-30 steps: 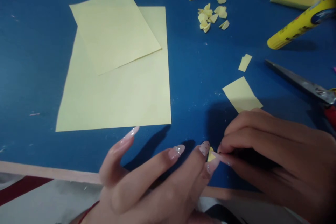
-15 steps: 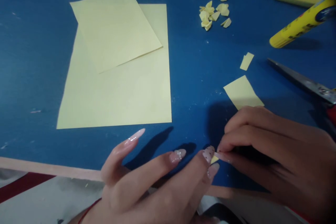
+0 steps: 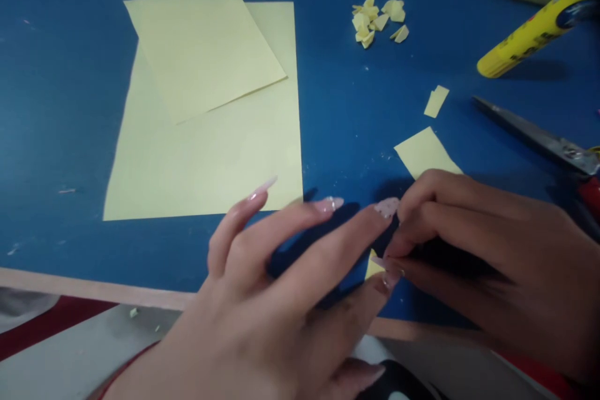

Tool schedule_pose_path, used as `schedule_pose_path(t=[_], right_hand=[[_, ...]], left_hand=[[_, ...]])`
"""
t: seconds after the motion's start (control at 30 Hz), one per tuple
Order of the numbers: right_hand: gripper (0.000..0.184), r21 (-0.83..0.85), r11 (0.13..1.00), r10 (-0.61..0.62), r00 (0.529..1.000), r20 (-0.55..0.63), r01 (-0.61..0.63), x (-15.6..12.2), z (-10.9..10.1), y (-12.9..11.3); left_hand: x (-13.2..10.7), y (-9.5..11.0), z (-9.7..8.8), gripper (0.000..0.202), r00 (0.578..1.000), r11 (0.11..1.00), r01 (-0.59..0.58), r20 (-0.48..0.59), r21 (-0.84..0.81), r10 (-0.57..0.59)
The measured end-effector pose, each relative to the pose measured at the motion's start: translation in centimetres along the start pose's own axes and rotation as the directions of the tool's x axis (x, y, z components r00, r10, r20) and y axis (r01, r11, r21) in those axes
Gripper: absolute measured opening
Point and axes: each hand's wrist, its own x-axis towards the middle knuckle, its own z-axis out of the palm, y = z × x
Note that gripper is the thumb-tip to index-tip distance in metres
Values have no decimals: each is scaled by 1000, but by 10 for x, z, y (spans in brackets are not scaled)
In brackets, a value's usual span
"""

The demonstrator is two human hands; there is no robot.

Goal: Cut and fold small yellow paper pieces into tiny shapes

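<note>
Both of my hands meet over a tiny folded piece of yellow paper [image 3: 374, 266] near the front edge of the blue table [image 3: 60, 106]. My left hand [image 3: 281, 300] reaches in from below with long nails; its thumb tip presses the piece while the other fingers stretch out above it. My right hand [image 3: 478, 262] is curled, its fingertips pinching the same piece from the right. A small yellow paper rectangle [image 3: 424, 151] lies just beyond my right hand.
Two large yellow sheets [image 3: 206, 106] overlap at left centre. A heap of several small folded yellow bits [image 3: 375, 15] lies at the back. A smaller scrap [image 3: 435, 101], scissors [image 3: 539, 137] and a yellow glue stick [image 3: 534, 31] are on the right. The table's wooden edge [image 3: 94, 290] runs in front.
My left hand has moved up and forward, its fingers now stretched over the small piece. The right hand stays pinched on it. The view has shifted slightly.
</note>
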Motion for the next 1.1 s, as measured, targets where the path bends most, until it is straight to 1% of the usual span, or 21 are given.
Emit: schedule_pose_path(t=[0.03, 0.1, 0.17, 0.37, 0.47, 0.67, 0.77, 0.87, 0.97, 1.03, 1.1], right_hand=[[16, 4, 1000, 6, 1000, 4, -6, 0, 0, 0], [16, 14, 999, 35, 999, 13, -35, 0, -1, -1], [17, 22, 998, 59, 998, 20, -60, 1, -1, -1], [15, 16, 1000, -9, 1000, -1, 9, 2, 0, 3], [16, 29, 1000, 8, 1000, 5, -9, 2, 0, 3], [17, 105, 994, 18, 1000, 6, -19, 0, 4, 4], [16, 66, 997, 32, 999, -1, -32, 0, 4, 1], [14, 11, 997, 73, 997, -12, -73, -2, 2, -4], [12, -6, 997, 82, 996, -21, -82, -2, 1, -8], [13, -28, 998, 55, 998, -38, -56, -1, 2, -8], [19, -88, 996, 0, 999, -40, -3, 2, 5, -7]], left_hand=[[3, -3, -1, 38, 1000, 1000, -21, 1, -22, 21], [8, -8, -3, 38, 997, 997, -56, 45, -46, 58], [12, -13, -6, 38, 993, 997, -63, 99, -50, 68], [15, -15, -11, 37, 993, 995, -24, 112, -98, 35], [16, -15, -11, 36, 992, 995, -17, 119, -94, 29], [23, -16, -11, 34, 989, 995, -24, 140, -101, 38], [25, -15, -13, 32, 987, 995, -26, 155, -101, 42], [25, -15, -13, 31, 990, 995, -12, 140, -96, 26], [26, -16, -13, 34, 989, 994, -10, 146, -111, 27], [26, -17, -14, 37, 988, 994, -22, 152, -109, 39], [26, -17, -14, 38, 987, 994, -39, 152, -98, 53]])
